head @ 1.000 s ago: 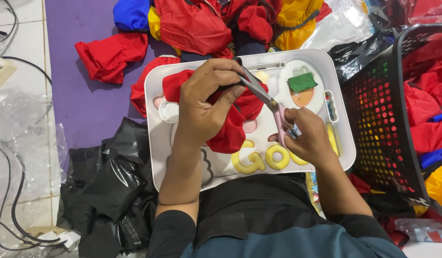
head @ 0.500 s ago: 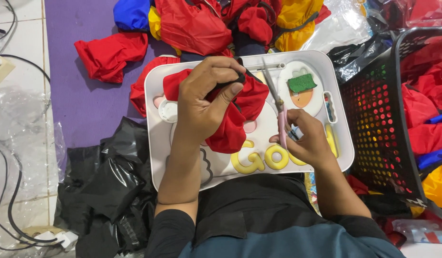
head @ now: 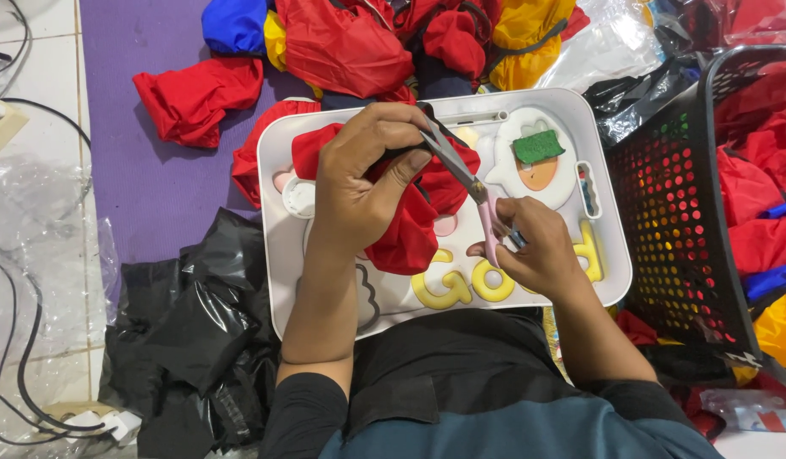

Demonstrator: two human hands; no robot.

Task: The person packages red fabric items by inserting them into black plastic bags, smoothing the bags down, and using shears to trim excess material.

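Observation:
My left hand grips a bunched red cloth piece with dark trim, holding it over a white lap tray printed with yellow letters and a carrot picture. My right hand holds pink-handled scissors, their blades angled up and left to the dark edge of the cloth between my left thumb and fingers. The blades touch the cloth next to my left fingertips.
A black perforated basket of red, blue and yellow cloth stands at the right. More red, blue and yellow cloth pieces lie on a purple mat beyond the tray. Black plastic bags and cables lie at the left.
The scissors swung upright half a second ago and now tilt left again, blades back at the cloth's dark edge. My left hand keeps its grip on the red cloth.

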